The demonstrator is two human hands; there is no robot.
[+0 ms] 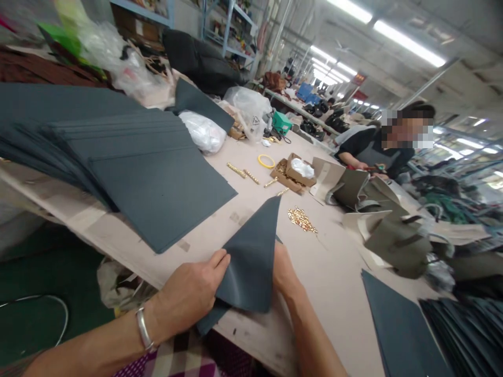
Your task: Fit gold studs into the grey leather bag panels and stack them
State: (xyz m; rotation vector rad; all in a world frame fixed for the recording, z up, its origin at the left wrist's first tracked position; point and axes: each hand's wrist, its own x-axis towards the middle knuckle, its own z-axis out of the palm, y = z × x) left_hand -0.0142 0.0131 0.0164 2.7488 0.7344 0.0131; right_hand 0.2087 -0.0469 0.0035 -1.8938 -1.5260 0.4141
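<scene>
Bare hands grip a dark panel (249,262) at the near edge of a pale worktable (314,293). The left hand (192,290), wearing a silver bracelet (143,329) at the wrist, pinches the panel's left edge with fingers closed together; the right hand (283,267) is at its right edge, fingers hidden behind the sheet, how far they are open impossible to tell. To the left lies a stack of dark sheets (157,183); at near right, more dark sheets (404,324). Beyond the panel sit a small pile of gold-coloured pieces (302,220), open cardboard boxes (294,175) and a yellow ring (266,161). Farther right, beside olive-coloured bags (398,243), a person (377,146) in dark clothing works under ceiling lights (408,43).
</scene>
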